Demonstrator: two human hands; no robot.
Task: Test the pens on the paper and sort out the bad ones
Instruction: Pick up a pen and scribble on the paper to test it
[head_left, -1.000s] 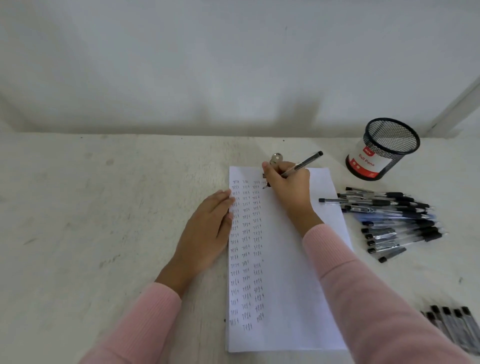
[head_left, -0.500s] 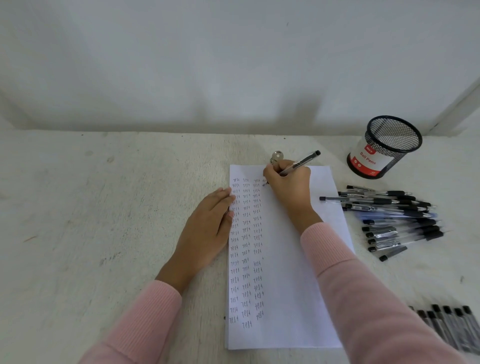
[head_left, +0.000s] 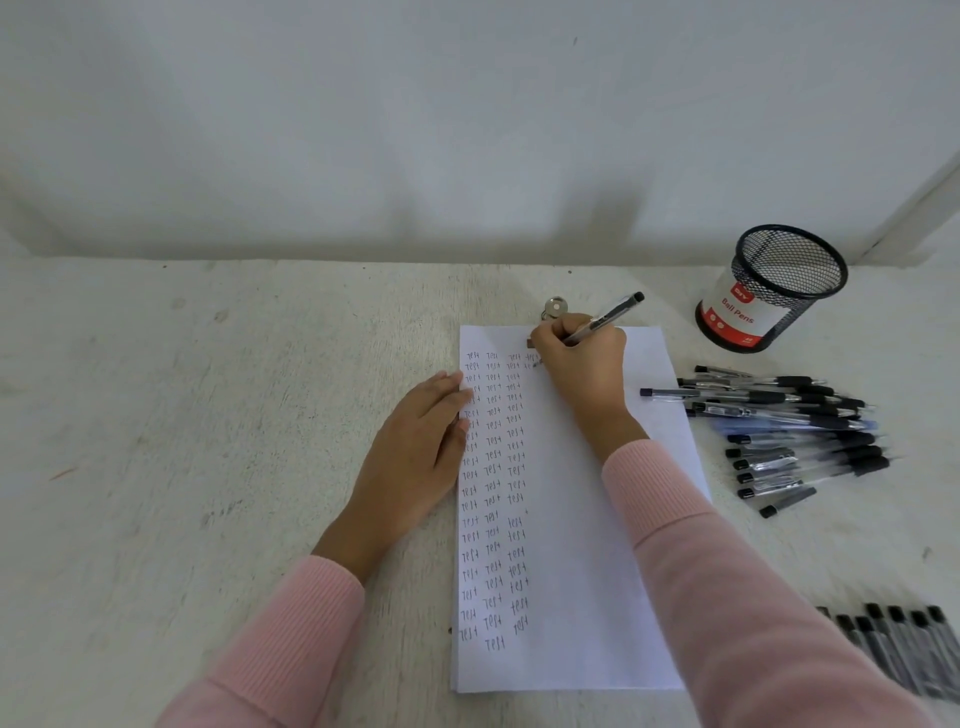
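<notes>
White paper (head_left: 582, 519) lies on the pale table (head_left: 208, 441), its left part filled with columns of the word "test". The right hand (head_left: 584, 364) has its fingers closed tight around a pen (head_left: 605, 318), the tip down near the top of the sheet at the head of a fourth column, the pen's cap end tilting up and away to the right. The left hand (head_left: 415, 457) lies flat, fingers straight and together, their tips pressing the sheet's left edge. Just beyond the right knuckles sits a small metal object (head_left: 555, 307). To the right of that hand lies a heap of pens (head_left: 789, 431), with a mesh cup (head_left: 769, 291) behind it; more pens (head_left: 904, 654) lie near the right sleeve (head_left: 727, 597).
</notes>
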